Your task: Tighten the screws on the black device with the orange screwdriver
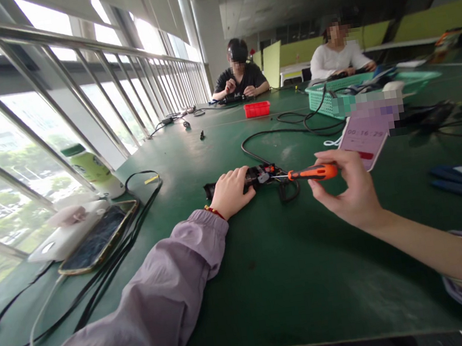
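Under my left hand (232, 191) lies a black cylindrical device (253, 177), pressed to the table with my fingers wrapped over it. Its right end shows exposed wires and small red and grey parts. A black cable (254, 138) runs from that end toward the back. My right hand (347, 188) grips the end of an orange and black screwdriver (312, 173) between thumb and fingers. The screwdriver lies level, its shaft pointing left, and the tip meets the exposed end of the device; the exact contact point is too small to make out.
Behind my right hand stands a phone (365, 134) with a timer. Farther back are a red bin (257, 110) and a green basket (322, 104). At left lie another phone (100, 237), cables and a bottle (93, 172). Two people (238, 74) sit across the table (306, 277).
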A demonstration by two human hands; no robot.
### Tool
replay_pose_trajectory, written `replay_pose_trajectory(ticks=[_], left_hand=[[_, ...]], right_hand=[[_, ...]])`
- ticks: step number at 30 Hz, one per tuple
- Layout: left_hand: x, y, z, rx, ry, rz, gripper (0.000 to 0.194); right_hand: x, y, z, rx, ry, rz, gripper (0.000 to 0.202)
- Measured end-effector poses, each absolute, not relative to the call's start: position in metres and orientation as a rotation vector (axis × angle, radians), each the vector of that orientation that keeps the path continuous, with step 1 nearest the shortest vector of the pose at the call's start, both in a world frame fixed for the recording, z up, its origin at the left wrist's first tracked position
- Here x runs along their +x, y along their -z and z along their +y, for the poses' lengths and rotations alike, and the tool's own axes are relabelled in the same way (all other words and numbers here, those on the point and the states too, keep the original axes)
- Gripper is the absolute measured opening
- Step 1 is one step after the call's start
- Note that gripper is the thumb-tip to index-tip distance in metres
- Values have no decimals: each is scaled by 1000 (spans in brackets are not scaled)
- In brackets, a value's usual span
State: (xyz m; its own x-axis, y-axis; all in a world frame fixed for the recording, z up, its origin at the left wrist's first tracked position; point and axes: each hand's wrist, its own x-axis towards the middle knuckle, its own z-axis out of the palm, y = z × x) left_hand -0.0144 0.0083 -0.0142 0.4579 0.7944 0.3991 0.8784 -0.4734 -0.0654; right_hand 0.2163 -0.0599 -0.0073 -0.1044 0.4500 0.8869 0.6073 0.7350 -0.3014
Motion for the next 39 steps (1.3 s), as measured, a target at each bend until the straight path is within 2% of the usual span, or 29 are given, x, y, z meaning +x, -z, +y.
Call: replay_pose_trajectory(ticks=[5,7,11,13,15,19,24,29,31,35,39], left_hand=[[-15,15,9,-2438,463,-1432,48],[-15,15,9,-2438,467,-1428,47],[-15,15,8,-2435,464,-1423,47],[-15,15,9,-2436,459,-1424,48],[-15,16,9,-2436,464,-1422,48],[-15,16,10,-2441,476,-1425,47],[-15,16,10,-2436,472,-1428,47],[-15,16,9,-2441,482,-1421,46],[-15,15,9,-2448,483,-1422,46],[-15,15,8,-2447,473,-1430,45],[-15,15,9,-2440,474,-1429,46]], right_hand=[[216,3,-65,-1022,61,-1867,12],[216,3,-65,-1010,55,-1841,16],[216,6,-62,-871,152,-1755,39],[216,6,-60,-842,178,-1746,42],[216,5,-61,-892,160,-1779,35],[218,3,-64,-1041,32,-1887,10],[219,3,-64,-1044,24,-1819,15],[217,4,-62,-879,129,-1778,36],[217,3,-63,-881,141,-1790,35],[216,1,-66,-1003,65,-1848,18],[216,2,-64,-974,21,-1792,26]])
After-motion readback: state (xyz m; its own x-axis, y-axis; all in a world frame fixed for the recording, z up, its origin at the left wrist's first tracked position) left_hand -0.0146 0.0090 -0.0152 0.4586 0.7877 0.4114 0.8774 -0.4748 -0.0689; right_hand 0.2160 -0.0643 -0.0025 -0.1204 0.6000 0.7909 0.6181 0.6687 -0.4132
